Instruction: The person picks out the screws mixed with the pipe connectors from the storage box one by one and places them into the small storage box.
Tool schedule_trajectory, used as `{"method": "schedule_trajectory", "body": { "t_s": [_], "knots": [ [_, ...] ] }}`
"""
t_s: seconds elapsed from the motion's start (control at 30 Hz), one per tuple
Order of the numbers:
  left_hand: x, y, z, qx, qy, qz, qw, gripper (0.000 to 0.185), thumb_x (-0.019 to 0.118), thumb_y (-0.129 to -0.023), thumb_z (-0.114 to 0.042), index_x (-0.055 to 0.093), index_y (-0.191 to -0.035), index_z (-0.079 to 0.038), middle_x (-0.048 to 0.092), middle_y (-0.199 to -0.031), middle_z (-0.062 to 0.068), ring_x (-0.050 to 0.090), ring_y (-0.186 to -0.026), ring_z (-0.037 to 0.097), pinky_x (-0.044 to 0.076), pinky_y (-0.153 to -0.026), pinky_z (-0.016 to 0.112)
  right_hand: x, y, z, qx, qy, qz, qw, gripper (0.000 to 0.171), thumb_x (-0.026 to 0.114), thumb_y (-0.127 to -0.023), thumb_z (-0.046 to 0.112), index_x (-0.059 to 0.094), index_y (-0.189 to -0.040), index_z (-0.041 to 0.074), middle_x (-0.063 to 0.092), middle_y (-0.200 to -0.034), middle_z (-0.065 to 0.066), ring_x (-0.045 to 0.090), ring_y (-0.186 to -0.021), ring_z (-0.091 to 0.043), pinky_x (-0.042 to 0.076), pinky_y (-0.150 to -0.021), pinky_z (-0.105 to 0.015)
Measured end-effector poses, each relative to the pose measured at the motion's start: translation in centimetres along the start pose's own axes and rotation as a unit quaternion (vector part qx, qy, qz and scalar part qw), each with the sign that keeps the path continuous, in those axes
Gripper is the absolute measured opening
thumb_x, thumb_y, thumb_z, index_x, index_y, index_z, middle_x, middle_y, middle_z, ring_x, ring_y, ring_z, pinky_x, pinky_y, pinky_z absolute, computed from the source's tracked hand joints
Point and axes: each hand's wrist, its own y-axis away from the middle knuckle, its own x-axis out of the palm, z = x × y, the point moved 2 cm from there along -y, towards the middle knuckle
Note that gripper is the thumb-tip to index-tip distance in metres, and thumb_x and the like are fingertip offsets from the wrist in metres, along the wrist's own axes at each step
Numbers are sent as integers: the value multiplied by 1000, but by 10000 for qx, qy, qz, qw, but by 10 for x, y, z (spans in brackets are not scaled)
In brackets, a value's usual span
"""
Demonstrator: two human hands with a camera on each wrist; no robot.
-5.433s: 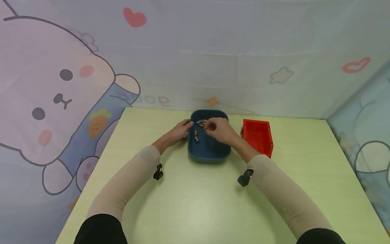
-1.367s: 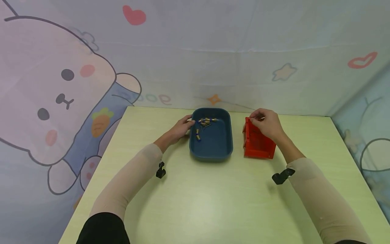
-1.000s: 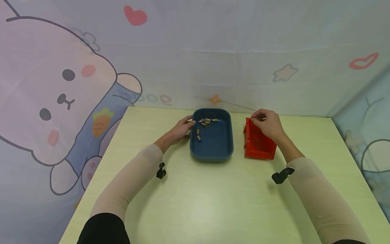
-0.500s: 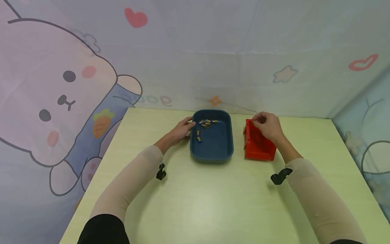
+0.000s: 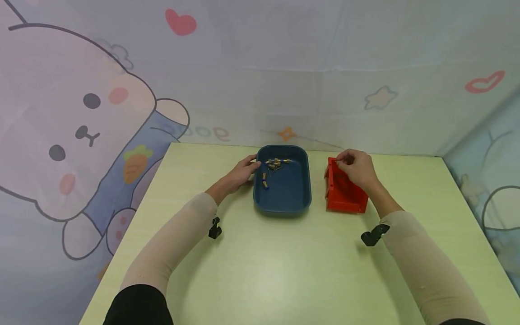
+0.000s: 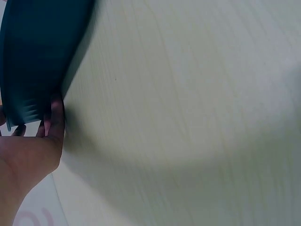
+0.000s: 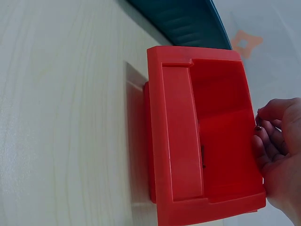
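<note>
My left hand (image 5: 242,173) grips the left rim of a dark blue tray (image 5: 285,198), thumb over the edge and fingers outside its wall. Brass fittings with blue bands (image 5: 277,161) and several thin metal screws (image 5: 277,169) lie in the tray's left and far part. At the far right edge of a red plastic bin (image 5: 345,204), my right hand (image 5: 357,169) pinches a small dark screw (image 7: 257,127) between thumb and fingers; its exact kind is hard to make out. Another thin dark screw (image 7: 202,156) lies inside the bin in the right wrist view.
Both containers stand near the far edge of a pale wooden table (image 5: 260,266), the red bin right of the tray with a narrow gap between them. A printed cloth backdrop (image 5: 260,90) hangs behind the table.
My right hand has gone from inside the blue tray rightward to the red bin, which sits slightly turned from before. In the last second it has barely moved. The left hand stays on the tray.
</note>
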Motion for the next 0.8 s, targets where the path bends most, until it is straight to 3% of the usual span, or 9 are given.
{"method": "schedule_trajectory", "body": {
  "t_s": [0.8],
  "knots": [
    [0, 0, 0, -6, -53, 24, 10000, 57, 47, -116, -31, 29, -168, -17, 38, -165, 18, 37, -154, 36, 40, -117, 61, 0, 0, 5, -116, 14, -16, 9999, 13, 69, -102, 10, 72, -110, -1, 69, -100, -16, 60, -92, -27, 49, -76, -27]
  ]
}}
